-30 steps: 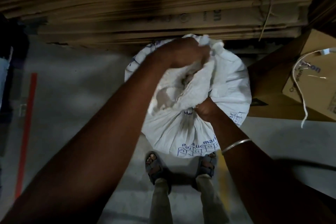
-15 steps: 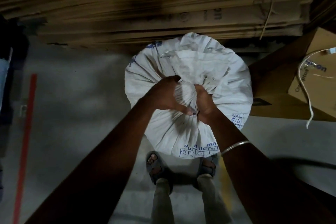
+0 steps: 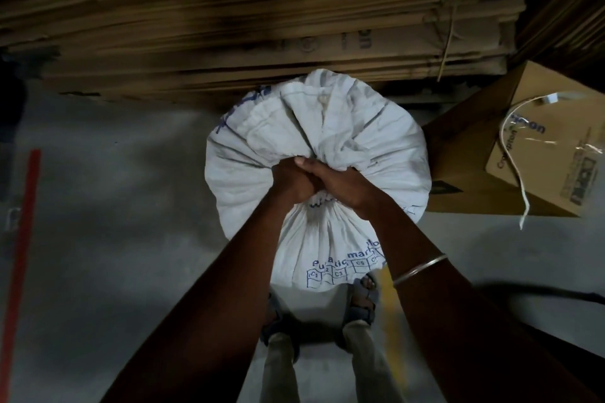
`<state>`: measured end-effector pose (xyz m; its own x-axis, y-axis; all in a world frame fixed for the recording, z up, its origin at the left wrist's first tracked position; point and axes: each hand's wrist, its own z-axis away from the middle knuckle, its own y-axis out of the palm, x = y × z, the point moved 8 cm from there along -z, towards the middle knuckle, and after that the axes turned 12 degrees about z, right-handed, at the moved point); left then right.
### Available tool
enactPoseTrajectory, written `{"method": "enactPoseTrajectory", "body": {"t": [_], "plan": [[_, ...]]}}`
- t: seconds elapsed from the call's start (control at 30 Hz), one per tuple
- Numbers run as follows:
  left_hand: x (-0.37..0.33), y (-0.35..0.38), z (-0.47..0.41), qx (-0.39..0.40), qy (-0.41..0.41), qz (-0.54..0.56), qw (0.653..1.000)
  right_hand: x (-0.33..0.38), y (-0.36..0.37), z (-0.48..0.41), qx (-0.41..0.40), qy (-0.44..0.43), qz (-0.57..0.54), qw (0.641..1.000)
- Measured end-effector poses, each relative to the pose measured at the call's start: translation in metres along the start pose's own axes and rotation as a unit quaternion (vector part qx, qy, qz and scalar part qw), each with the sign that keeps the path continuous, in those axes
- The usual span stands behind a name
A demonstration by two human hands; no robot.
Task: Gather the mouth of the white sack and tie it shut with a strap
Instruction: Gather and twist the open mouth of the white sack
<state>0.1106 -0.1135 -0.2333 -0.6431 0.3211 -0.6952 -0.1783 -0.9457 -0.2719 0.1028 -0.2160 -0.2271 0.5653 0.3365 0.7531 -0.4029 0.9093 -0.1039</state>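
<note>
Both arms reach straight out — the left hand (image 3: 289, 178) and right hand (image 3: 343, 185) press together, fingers clenched around the gathered neck of the sack (image 3: 248, 173); its loose mouth fans toward twelve o'clock.

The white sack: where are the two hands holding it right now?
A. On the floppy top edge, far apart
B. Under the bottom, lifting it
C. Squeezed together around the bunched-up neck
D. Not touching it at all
C: the left hand and the right hand press against each other, both closed round the gathered neck of the white sack, with the loose mouth fabric fanning out beyond them.
</note>
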Motion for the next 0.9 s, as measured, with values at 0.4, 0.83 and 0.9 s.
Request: {"method": "enactPoseTrajectory", "body": {"t": [0.4, 0.83, 0.9], "plan": [[-0.006, 0.005, 0.004, -0.02, 0.03, 0.039, 0.999, -0.001, -0.031, 0.008, -0.094, -0.072, 0.125, 0.985], [-0.009, 0.033, -0.006, 0.005, 0.058, -0.002, 0.998, -0.03, -0.072, 0.008, -0.101, -0.121, 0.098, 0.983], [-0.012, 0.034, -0.009, -0.013, 0.077, -0.033, 0.996, -0.033, -0.073, 0.006, -0.091, -0.118, 0.096, 0.984]]}}
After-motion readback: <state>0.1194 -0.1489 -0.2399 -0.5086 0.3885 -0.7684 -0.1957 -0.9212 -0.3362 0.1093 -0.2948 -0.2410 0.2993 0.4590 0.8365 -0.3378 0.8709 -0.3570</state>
